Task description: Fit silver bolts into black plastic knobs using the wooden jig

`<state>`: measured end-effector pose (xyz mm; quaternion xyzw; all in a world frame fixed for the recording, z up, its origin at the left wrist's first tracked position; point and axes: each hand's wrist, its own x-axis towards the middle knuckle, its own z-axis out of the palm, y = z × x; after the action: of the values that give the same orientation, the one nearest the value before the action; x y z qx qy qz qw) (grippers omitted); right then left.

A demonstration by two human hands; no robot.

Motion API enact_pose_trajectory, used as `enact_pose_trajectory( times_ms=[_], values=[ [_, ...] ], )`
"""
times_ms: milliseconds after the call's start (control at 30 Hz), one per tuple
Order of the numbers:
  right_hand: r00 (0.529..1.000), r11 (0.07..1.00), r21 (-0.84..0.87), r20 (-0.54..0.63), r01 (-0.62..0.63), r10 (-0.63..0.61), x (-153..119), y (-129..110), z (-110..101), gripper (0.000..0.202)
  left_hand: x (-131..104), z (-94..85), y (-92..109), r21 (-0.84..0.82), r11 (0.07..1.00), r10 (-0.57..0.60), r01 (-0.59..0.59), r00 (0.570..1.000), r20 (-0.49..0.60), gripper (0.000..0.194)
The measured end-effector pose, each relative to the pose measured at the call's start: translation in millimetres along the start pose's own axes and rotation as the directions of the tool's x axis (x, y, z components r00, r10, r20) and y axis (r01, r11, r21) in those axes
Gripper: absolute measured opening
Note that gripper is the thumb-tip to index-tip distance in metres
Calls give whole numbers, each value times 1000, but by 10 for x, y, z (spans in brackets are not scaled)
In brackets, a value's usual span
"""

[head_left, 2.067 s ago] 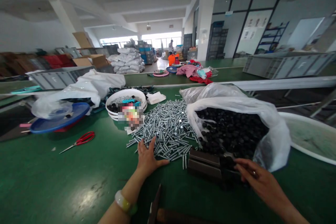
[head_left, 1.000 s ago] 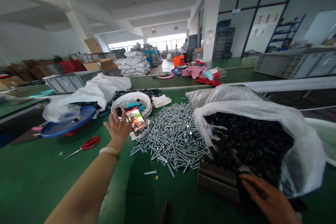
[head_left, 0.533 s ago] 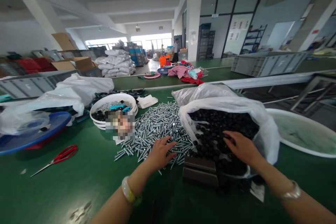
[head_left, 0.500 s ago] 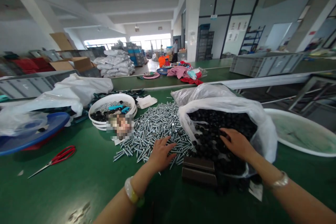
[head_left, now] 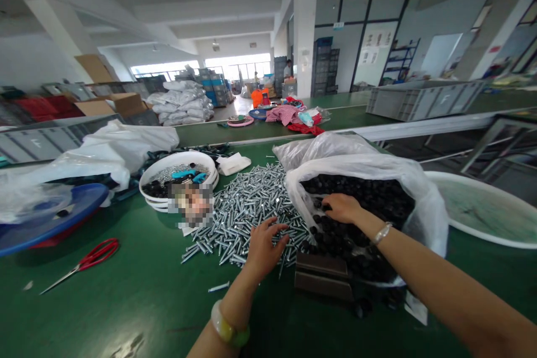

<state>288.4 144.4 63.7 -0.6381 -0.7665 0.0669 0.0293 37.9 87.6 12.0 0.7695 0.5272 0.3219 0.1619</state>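
Note:
My left hand (head_left: pixel 266 247) hovers at the near edge of a heap of silver screws (head_left: pixel 251 196), palm down, fingers and thumb apart, holding nothing visible. My right hand (head_left: pixel 343 208) reaches into a white plastic bag (head_left: pixel 434 215) of small round black caps (head_left: pixel 369 193). Its fingers are bent together at the bag's left side, and a black cap (head_left: pixel 325 206) shows at the fingertips. Between the hands and closer to me lies a dark brown grooved block (head_left: pixel 323 277). One loose screw (head_left: pixel 218 287) rests left of my left wrist.
Red-handled scissors (head_left: pixel 98 253) lie at left, near a blue tray (head_left: pixel 90 201). White tubs (head_left: pixel 145 193) with mixed parts stand behind the screws. A round white tray (head_left: pixel 490 240) is at right. Beyond are a second bench and a grey crate (head_left: pixel 428 102).
My right hand has moved left across the caps, toward the bag's left side. My left hand has shifted slightly right and nearer me. A loose screw now shows beside my left forearm.

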Motion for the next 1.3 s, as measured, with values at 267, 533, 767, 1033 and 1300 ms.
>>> enact_pose_trajectory(
  times_ms=[267,533,767,1033,1300],
  values=[
    [953,856,428,-49,290,-299,-435,-718,-189,24,-15,-44,182,-284,945,172,-160,985,18,46],
    [906,903,135,60,408,-418,-95,-858,42,30,-69,-83,-21,-64,995,67,-76,989,-136,29],
    [926,901,-221,43,374,-374,78,-847,242,22,-48,-39,-142,-213,977,-45,16,990,-131,29],
    [914,896,-192,22,401,-405,144,-923,364,22,-99,-25,-87,-311,949,-77,53,995,-64,30],
    [912,847,343,-200,407,-358,-138,-978,94,32,-77,-4,-91,-271,962,-55,38,997,-57,30]
  ],
)
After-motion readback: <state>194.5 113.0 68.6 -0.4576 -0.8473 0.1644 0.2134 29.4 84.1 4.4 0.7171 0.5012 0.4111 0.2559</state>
